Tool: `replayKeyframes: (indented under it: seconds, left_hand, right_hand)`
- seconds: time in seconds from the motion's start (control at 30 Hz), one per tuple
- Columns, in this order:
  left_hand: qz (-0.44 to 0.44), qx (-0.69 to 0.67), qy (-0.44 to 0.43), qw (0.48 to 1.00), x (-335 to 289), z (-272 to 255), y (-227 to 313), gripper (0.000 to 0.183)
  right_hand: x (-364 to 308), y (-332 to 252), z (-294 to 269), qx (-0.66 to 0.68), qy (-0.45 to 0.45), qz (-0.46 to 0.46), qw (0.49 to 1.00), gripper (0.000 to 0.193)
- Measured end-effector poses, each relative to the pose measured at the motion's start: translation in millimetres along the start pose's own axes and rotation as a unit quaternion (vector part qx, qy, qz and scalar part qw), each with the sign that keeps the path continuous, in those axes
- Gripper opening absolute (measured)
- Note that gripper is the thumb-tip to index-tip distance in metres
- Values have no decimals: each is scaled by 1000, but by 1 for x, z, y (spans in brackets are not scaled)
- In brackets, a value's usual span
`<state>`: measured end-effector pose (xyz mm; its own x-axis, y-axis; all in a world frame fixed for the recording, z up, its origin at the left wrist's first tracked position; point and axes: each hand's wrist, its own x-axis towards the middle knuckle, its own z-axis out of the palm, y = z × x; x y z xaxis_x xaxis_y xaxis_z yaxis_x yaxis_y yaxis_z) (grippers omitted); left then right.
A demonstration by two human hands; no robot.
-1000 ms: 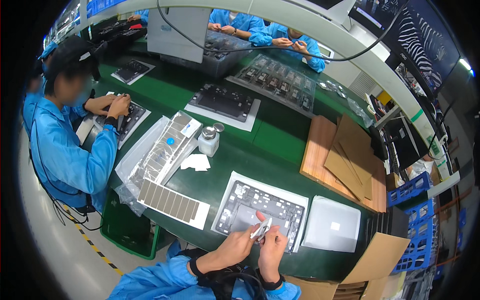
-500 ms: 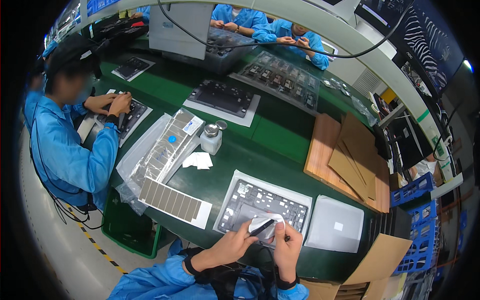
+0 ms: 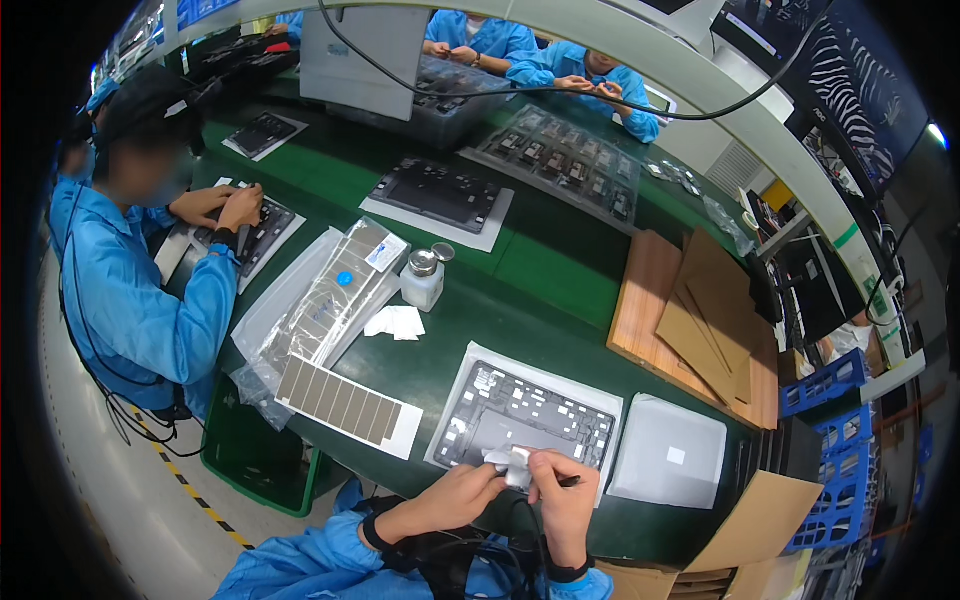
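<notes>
A bunched white cloth is between my two hands, above the near edge of a dark tablet-like housing dotted with small white pads. My left hand has its fingers closed on the cloth's left side. My right hand pinches the cloth from the right. The dark end of a thin black pen-like tool sticks out of its fingers, the rest hidden by hand and cloth. Under the housing lies a white sheet. Both hands stay above the housing's lower edge.
Left are a strip sheet of grey-brown rectangles, white wipes and a pump bottle. A pale foam-wrapped panel lies right, below a wooden board with cardboard. A co-worker sits left; a green bin stands below the table.
The cloth has gone from spread out to bunched smaller. The black tool's length, visible across it before, is now mostly hidden. On the green belt, the far dark housing has shifted slightly left.
</notes>
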<state>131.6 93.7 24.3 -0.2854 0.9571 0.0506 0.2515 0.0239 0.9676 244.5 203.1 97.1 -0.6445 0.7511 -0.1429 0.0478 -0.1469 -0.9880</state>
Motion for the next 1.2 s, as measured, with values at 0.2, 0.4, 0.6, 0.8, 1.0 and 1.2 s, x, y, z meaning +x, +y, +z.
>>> replayKeyframes:
  seconds: [0.2,0.4,0.6,0.8,1.0,1.2]
  left_hand:
    - [-18,-18,-15,1000,0,-2,7,18]
    - [-89,-79,-13,993,-1,3,-6,18]
    - [62,-4,205,977,-2,-25,29,40]
    - [92,-15,203,975,18,-37,60,9]
    - [45,-16,205,978,9,-28,53,14]
    - [-14,-270,128,954,22,-10,27,19]
  right_hand:
    - [-2,11,10,-29,60,-10,998,18]
    - [2,26,13,98,23,11,995,23]
    - [0,16,9,-3,90,-83,992,26]
    - [-9,22,17,-80,60,-165,981,18]
    - [-10,26,19,43,98,-134,985,13]
    - [-7,22,17,73,112,-86,987,9]
